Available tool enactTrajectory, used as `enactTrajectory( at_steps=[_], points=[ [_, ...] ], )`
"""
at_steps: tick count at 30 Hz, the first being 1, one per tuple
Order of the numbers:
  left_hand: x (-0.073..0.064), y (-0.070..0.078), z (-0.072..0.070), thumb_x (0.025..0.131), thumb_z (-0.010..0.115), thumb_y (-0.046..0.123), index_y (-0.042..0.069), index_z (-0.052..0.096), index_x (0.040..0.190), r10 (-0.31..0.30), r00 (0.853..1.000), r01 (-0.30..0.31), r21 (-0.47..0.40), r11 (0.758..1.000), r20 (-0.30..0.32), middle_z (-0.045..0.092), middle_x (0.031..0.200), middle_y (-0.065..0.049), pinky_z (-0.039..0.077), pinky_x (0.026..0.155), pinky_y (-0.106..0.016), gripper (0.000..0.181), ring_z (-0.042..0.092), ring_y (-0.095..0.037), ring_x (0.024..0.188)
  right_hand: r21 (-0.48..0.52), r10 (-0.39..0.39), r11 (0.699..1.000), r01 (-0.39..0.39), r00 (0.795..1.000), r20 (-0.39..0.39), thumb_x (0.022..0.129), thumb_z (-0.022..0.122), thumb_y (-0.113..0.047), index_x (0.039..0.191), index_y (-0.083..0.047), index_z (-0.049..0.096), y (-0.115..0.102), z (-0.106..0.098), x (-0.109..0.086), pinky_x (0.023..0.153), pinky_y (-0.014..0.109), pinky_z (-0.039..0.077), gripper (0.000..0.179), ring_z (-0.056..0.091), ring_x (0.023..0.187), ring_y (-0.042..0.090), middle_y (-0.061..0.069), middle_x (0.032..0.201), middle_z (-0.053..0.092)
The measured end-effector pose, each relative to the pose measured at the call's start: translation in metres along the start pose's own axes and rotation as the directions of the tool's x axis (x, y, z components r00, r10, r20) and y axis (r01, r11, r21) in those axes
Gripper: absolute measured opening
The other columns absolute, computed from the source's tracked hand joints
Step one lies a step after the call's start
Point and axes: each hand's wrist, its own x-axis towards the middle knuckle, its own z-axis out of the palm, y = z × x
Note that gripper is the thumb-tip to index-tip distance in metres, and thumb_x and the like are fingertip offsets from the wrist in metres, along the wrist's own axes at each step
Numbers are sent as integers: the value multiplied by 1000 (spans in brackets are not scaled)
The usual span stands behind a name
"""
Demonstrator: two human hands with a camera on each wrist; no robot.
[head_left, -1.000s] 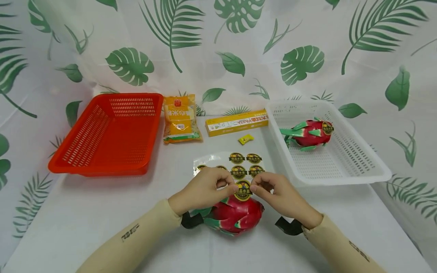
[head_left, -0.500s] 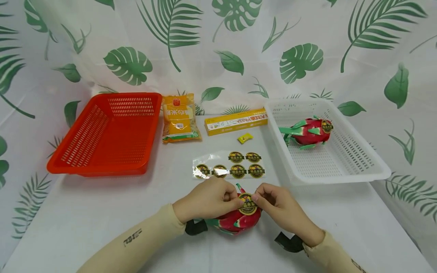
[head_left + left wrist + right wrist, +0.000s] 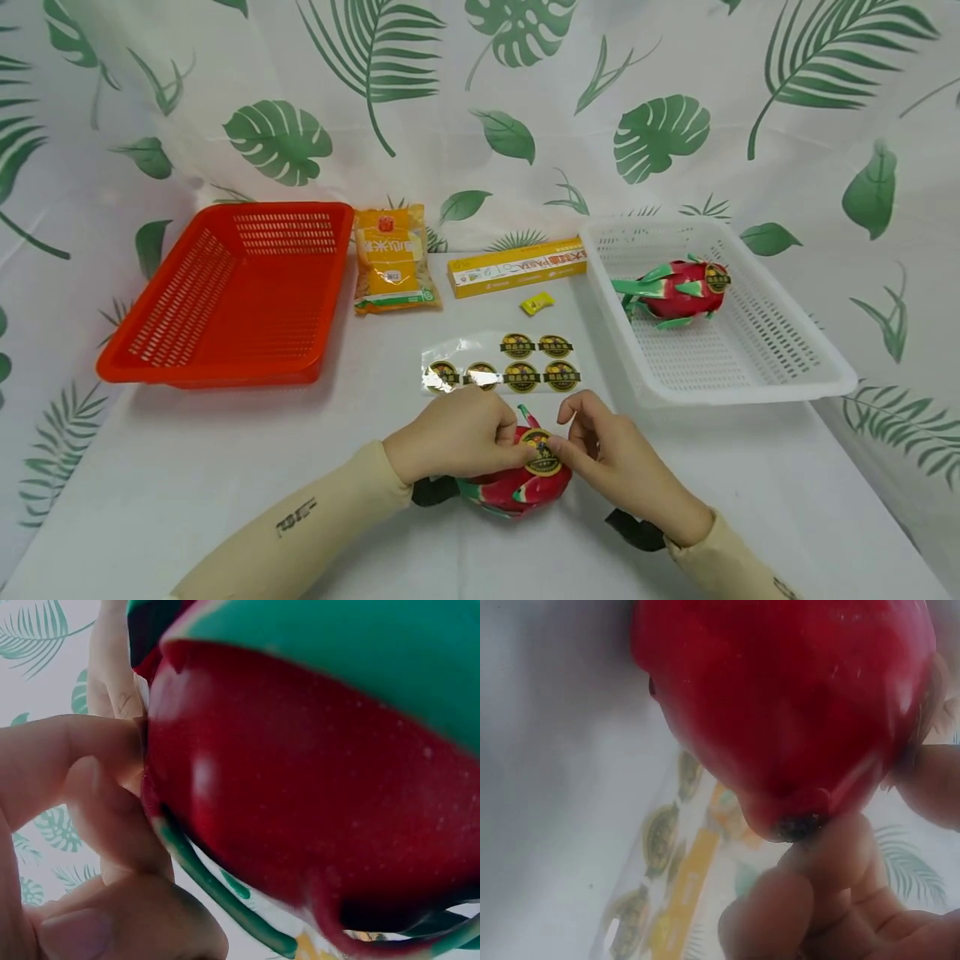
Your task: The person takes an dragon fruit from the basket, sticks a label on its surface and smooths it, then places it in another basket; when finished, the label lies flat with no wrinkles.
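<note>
A red dragon fruit [image 3: 517, 497] with green scales lies in front of the person, partly under the hands. A round black-and-gold sticker [image 3: 543, 463] lies against its upper side. My left hand [image 3: 463, 432] has its thumb on the sticker's left part, the other fingers curled in beside it. From the right, my right hand [image 3: 626, 457] touches the sticker's edge with its thumb, the index finger lifted apart. The fruit's smooth skin [image 3: 300, 772] fills the left wrist view, and its blunt dark end [image 3: 799, 826] shows near fingertips in the right wrist view.
Behind the hands lies a clear sticker sheet [image 3: 463, 350] with several round labels. Farther back are a yellow candy [image 3: 537, 303], a pasta box [image 3: 517, 268] and an orange food bag [image 3: 396, 260]. A red basket [image 3: 217, 367] stands left; a white basket [image 3: 757, 392] right holds another labelled dragon fruit [image 3: 678, 287].
Both hands have brought the sticker down from above the dragon fruit onto its skin. The right index finger has lifted off the sticker's edge.
</note>
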Motion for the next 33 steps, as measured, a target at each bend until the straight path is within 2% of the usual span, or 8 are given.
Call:
enactTrajectory(
  at_steps=[2,6,11,16,21,26,30,33],
  points=[
    [1,2,1,90,75,48,23,44,50,-13,1000,12,16,1000,10,35,44,17,23,43,-20,56,40,-1,47,6,-10,1000,10,1000,14,97,73,-12,107,-14,52,1,-1,-1,48,18,37,22,40,55,-4,-13,67,48],
    [3,5,5,85,75,62,23,42,50,-23,1000,22,73,997,7,33,43,16,22,42,-21,62,41,-3,47,9,-6,1000,6,999,53,97,73,-13,111,-17,52,2,-3,-2,50,18,39,26,42,56,-3,-13,69,47],
    [5,7,7,81,76,66,23,42,50,-29,1000,28,111,993,6,34,43,15,22,41,-21,63,43,-3,46,34,-2,999,-2,993,119,93,78,-15,115,-20,52,2,-6,-2,51,19,40,34,43,58,-2,-12,70,46],
    [7,6,6,82,77,64,23,43,50,-21,1000,20,87,996,16,34,43,16,21,41,-21,62,43,-3,46,101,-72,993,56,983,167,96,75,-18,118,-15,52,8,-10,0,51,17,39,31,40,59,-3,-9,72,45],
    [10,-1,6,90,75,49,23,40,49,18,1000,-18,-4,1000,12,33,44,16,19,42,-18,60,39,-1,47,177,-124,980,87,969,215,101,67,-11,121,-17,52,16,-14,5,54,21,40,26,44,64,0,-5,78,47],
    [14,-8,6,96,72,38,22,37,48,70,997,-68,-82,994,16,32,45,15,17,45,-17,61,35,0,47,231,-64,973,7,969,238,104,58,-4,120,-12,50,16,-12,9,55,26,42,20,48,64,10,-1,79,47],
    [16,-10,6,98,69,32,23,33,48,77,997,-77,-89,993,-1,27,46,15,16,47,-19,62,31,1,48,172,22,983,-58,979,204,106,58,-12,114,-13,54,10,-4,18,53,24,43,9,47,59,7,-4,72,48],
    [17,-10,7,99,66,29,23,31,48,74,997,-73,-98,993,4,25,46,15,16,47,-19,62,30,1,48,145,56,986,-85,979,195,106,59,-19,110,-16,55,7,1,23,50,24,41,6,45,57,3,-5,69,47]
  ],
)
